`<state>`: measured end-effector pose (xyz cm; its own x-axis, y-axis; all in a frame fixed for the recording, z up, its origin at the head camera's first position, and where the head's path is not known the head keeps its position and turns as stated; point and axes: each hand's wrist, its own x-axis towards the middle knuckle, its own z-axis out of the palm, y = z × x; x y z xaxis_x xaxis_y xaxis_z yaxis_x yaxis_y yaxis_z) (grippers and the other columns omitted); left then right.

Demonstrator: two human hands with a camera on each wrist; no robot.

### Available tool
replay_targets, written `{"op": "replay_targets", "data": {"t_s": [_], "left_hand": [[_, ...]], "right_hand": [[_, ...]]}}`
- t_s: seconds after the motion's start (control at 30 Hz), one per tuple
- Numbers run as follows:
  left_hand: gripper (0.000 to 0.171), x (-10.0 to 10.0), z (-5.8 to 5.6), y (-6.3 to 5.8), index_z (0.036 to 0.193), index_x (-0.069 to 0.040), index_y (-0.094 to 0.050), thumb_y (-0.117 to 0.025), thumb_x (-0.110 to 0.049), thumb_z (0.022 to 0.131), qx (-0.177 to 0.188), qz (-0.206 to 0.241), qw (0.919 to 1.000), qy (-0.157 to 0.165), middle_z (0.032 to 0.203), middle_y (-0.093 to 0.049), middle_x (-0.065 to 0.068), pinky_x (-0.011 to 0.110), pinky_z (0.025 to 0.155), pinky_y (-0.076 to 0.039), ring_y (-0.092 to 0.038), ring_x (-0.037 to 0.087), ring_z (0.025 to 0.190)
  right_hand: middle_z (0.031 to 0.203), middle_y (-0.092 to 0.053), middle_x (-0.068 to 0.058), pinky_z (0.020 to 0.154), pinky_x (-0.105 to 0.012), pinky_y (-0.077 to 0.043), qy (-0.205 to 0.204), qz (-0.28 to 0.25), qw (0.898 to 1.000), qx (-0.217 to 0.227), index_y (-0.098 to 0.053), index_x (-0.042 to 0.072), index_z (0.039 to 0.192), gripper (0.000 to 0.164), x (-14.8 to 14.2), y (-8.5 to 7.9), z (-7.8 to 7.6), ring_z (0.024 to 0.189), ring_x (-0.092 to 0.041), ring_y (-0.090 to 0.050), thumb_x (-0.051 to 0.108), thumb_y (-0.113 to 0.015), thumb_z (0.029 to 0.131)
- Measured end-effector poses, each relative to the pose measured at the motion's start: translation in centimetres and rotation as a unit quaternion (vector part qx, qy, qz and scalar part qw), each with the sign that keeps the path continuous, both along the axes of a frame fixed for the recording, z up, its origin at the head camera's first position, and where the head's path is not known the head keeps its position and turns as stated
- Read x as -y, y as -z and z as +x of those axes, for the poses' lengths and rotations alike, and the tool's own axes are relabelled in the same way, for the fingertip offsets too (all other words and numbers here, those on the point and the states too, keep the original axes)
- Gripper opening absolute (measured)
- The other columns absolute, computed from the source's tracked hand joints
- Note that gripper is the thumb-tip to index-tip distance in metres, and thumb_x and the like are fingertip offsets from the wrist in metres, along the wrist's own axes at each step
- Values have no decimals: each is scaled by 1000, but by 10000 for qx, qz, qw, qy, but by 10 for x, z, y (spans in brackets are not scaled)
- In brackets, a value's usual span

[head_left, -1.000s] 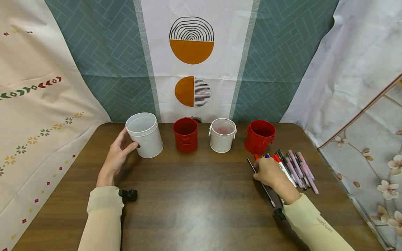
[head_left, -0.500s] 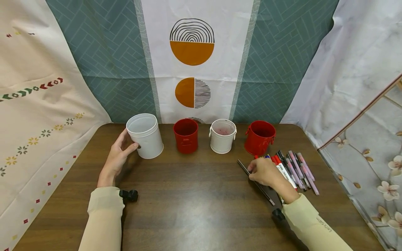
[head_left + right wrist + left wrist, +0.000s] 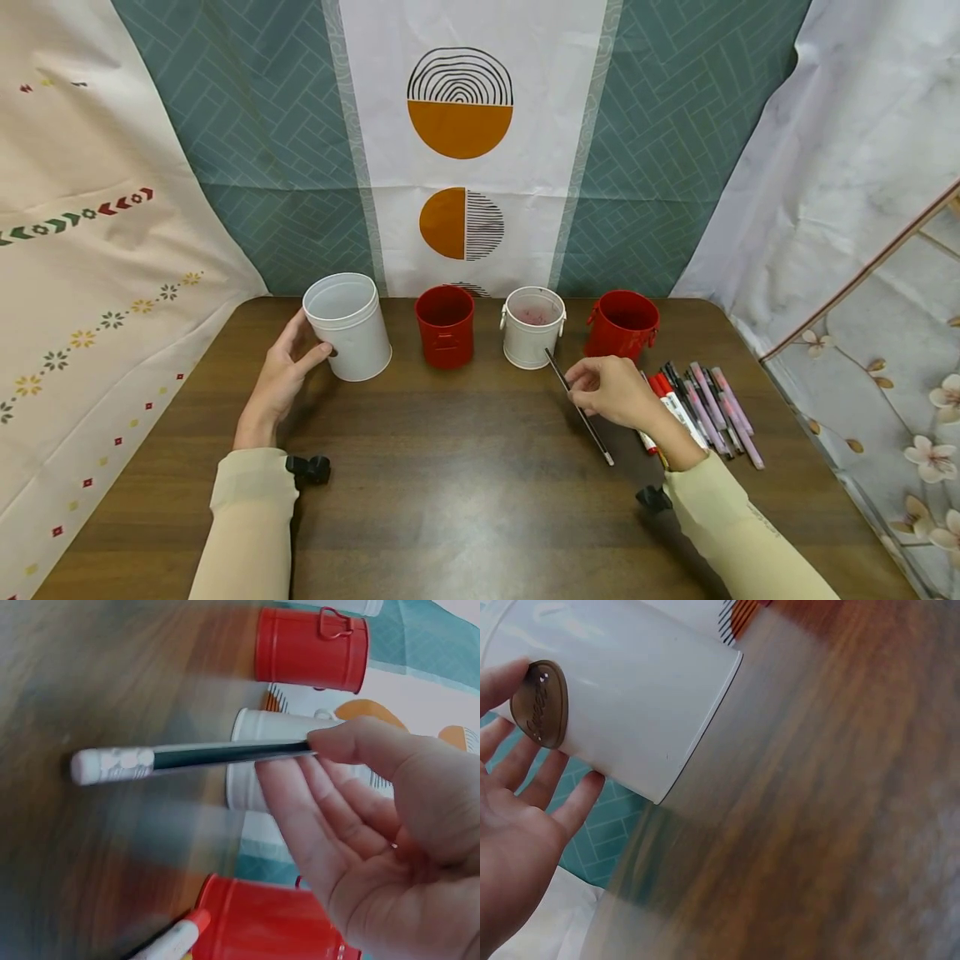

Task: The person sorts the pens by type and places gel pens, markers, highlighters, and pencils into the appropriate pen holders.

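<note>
In the head view my right hand (image 3: 615, 390) pinches a black pencil (image 3: 592, 429) between thumb and fingers. The pencil slants above the table, its dark end just in front of the small white bucket (image 3: 527, 340). Its white eraser and silver ferrule point away from the fingers in the right wrist view, where the pencil (image 3: 217, 754) appears large. On the left, my left hand (image 3: 276, 379) holds the side of the large white bucket (image 3: 356, 342), thumb in front and fingers partly hidden behind. A brown oval label (image 3: 541, 705) lies under the thumb in the left wrist view.
A red bucket (image 3: 446, 337) stands between the two white ones. Another red bucket (image 3: 621, 329) stands behind my right hand. Several markers with red caps (image 3: 663, 392) and lilac pens (image 3: 723, 408) lie piled on the right of the wooden table (image 3: 450, 500). Curtains enclose the back and sides.
My right hand has drawn the pencil away from the pile, moving left and toward the small white bucket, and raised it from the table. My left hand has kept its place on the large bucket.
</note>
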<state>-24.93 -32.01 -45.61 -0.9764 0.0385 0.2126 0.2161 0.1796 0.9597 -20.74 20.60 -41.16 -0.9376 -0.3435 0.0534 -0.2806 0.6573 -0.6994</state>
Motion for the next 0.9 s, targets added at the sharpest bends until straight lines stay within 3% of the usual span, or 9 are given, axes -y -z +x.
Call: {"op": "replay_targets", "data": {"t_s": [0.13,0.2,0.27,0.4,0.47,0.7,0.9], "left_hand": [[80,0,1,-1,171,-23,-25,-68,-10,104,-54,-25,10000,4,174,-27,12,26,118,-38,-27,28,156],[80,-1,1,-1,171,-23,-26,-68,-10,104,-71,-30,10000,12,174,-27,12,17,109,-41,-28,28,155],[80,-1,1,-2,171,-24,-26,-68,-10,104,-62,-8,10000,20,174,-27,12,20,113,-40,-27,27,155],[80,-1,2,-2,171,-25,-26,-68,-11,104,-42,11,10000,-6,174,-28,8,48,127,-28,-26,26,156],[80,-2,3,-2,170,-24,-27,-68,-10,104,-64,46,10000,-23,173,-29,8,53,127,-26,-27,26,155],[79,-1,3,-1,170,-21,-28,-69,-9,103,-129,43,9999,-56,172,-31,12,17,107,-41,-30,25,153],[78,-1,2,0,170,-21,-27,-67,-9,104,-199,-15,9998,26,172,-30,16,10,101,-43,-33,25,152]], "right_hand": [[87,-76,-4,65,-28,-63,-237,-533,9983,-62,-75,4,108,17,10,-2,-4,69,-19,-74,3,-78,92],[89,-76,-6,66,-28,-64,-304,-753,9966,-146,-75,4,109,18,16,-3,-6,72,-20,-75,2,-79,92],[91,-76,-7,67,-28,-64,-339,-930,9948,-231,-74,4,109,19,22,-5,-8,74,-21,-75,2,-79,92],[94,-76,-9,70,-27,-64,-289,-1254,9911,-329,-73,5,110,19,33,-11,-12,79,-23,-75,4,-80,92],[95,-76,-9,72,-26,-63,-242,-1400,9891,-399,-72,5,110,19,39,-14,-15,81,-23,-75,5,-80,93],[96,-76,-13,72,-29,-65,-173,-1881,9801,-608,-71,3,112,21,66,-23,-24,79,-28,-76,2,-80,93],[96,-77,-10,72,-28,-64,-249,-2008,9755,-865,-71,5,111,21,88,-28,-30,80,-22,-75,5,-82,92]]}}
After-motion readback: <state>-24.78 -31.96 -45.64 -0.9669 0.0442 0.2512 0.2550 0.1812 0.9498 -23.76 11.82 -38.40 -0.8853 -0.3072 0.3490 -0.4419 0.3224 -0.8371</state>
